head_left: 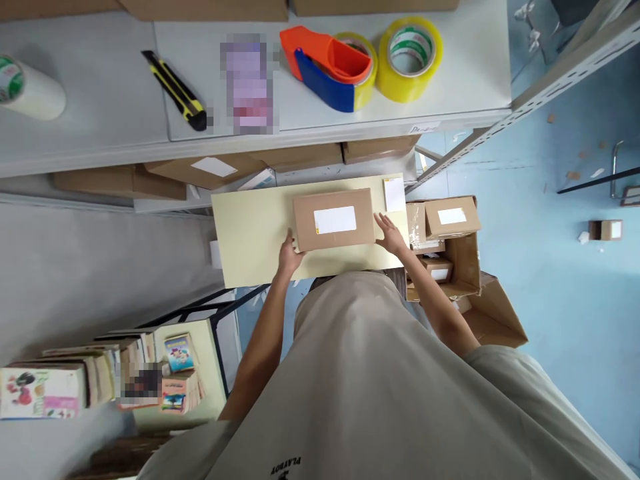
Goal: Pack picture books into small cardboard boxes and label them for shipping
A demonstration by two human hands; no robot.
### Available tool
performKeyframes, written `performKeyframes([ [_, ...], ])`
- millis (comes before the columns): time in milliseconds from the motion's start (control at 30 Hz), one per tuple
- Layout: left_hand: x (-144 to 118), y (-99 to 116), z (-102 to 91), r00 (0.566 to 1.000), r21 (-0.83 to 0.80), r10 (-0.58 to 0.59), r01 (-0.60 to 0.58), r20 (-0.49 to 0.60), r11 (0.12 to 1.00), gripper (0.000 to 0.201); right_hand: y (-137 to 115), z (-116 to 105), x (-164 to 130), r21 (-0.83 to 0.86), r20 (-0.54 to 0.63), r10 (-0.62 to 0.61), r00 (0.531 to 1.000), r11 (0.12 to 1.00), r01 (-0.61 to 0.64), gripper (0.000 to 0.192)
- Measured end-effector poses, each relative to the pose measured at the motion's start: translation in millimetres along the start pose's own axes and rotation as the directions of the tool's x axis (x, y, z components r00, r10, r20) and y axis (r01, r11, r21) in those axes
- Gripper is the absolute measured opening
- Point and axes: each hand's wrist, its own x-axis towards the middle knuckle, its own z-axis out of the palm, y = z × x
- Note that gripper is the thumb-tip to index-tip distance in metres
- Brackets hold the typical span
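Grey shelf [125, 60] runs along the far side, cream table [255, 233] below it, open carton [465, 257] just right of the table with several smaller boxes [453, 228] in it — those are shut and show white labels, so likely finished. Brown box [335, 200] lies flat on the table, between the hands: shut, white label [335, 220] on top, so probably well along. Tape on its seams can't be made out, so can't tell what's left. Left hand [290, 257] open, thumb and fingers spread around the near-left corner, seemingly touching; right hand [391, 237] open too, fingers spread beside the right end, contact unclear. On the shelf, orange-and-blue tape dispenser [330, 53], yellow tape roll [410, 87] just beside it. White pad [395, 195] at the table's far-right corner, near the right hand — could get in the way. Slim black-and-yellow cutter [177, 93] on the shelf, untouched.
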Motion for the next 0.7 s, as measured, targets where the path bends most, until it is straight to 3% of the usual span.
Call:
performKeyframes([
  [100, 5.2, -3.2, -20.7, 0.987, 0.041, -0.109, 0.114, -0.116, 0.993, 0.112, 21.3, -33.5, 21.9, -0.166, -0.007, 0.028, 1.000, 0.986, -0.029, 0.114],
  [200, 7.5, 3.8, -40.0, 0.988, 0.071, -0.043, 0.054, -0.149, 0.996, 0.098, 41.6, -61.9, 56.0, -0.221, -0.016, 0.019, 1.000, 0.975, -0.023, 0.117],
  [300, 3.9, 21.7, -47.6, 0.983, 0.087, 0.021, -0.006, -0.181, 0.996, 0.101, 56.0, -80.7, 95.8, -0.212, 0.002, -0.010, 1.000, 0.977, 0.011, 0.122],
  [500, -17.5, 68.8, -27.3, 0.969, 0.151, 0.121, -0.089, -0.214, 0.984, 0.095, 60.1, -100.0, 161.5, -0.229, 0.106, -0.047, 0.993, 0.971, 0.071, 0.142],
  [700, -37.1, 99.9, -2.1, 0.972, 0.122, 0.119, -0.096, -0.202, 0.988, 0.105, 55.3, -104.4, 185.0, -0.318, 0.215, -0.032, 0.976, 0.943, 0.101, 0.144],
])
